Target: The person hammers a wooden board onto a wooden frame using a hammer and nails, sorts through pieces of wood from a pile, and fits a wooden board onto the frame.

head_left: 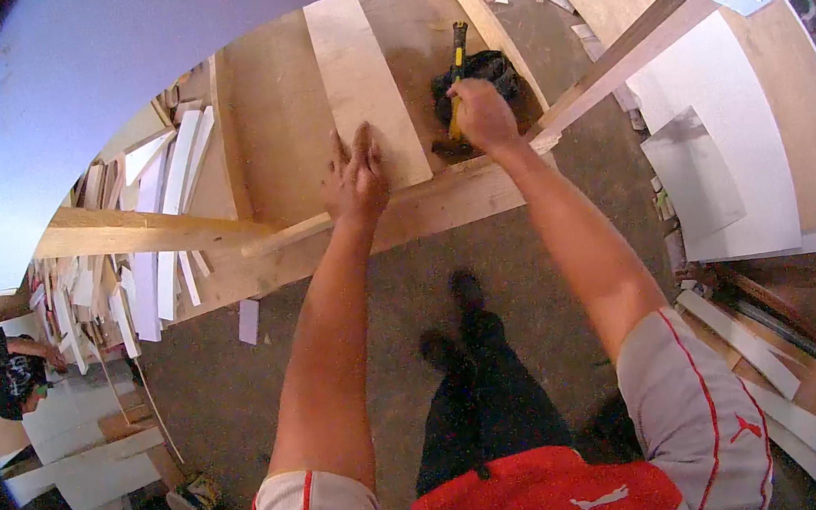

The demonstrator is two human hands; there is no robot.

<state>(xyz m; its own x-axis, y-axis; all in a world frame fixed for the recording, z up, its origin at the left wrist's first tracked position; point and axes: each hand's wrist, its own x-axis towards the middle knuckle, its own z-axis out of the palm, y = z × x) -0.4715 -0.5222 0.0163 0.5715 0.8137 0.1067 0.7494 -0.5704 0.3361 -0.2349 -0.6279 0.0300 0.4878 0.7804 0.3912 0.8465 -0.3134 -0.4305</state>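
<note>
So, the right hand (486, 113) has its fingers wrapped round a black-and-yellow hammer (458, 66), handle pointing away, head down by the frame's front rail (443, 206). Left hand (356, 178) now: fingers extended and spread, lying on a pale plank (362, 74) that runs away across the wooden frame. Just beside the hammer, a dark bundle (498, 73) crowds the right hand. Slanting beams flank the work, one at left (143, 227), one at right (618, 65). Beyond the left one, loose wood strips (180, 175) lie in a jumble; over on the right, white sheets (758, 145) overlap, with more boards (740, 338) below them.

Hard to read, that bundle: dark folds, contents unclear. The hammer head is murky against it, and a large pale panel (152, 42) cuts across the top, hiding the plank's far end. Far left, another person (4, 372) is partly visible in the dim edge.

And for room: bare floor (243, 395) opens between frame and legs, one small offcut (249, 321) on it near the rail, clutter bordering both sides.
</note>
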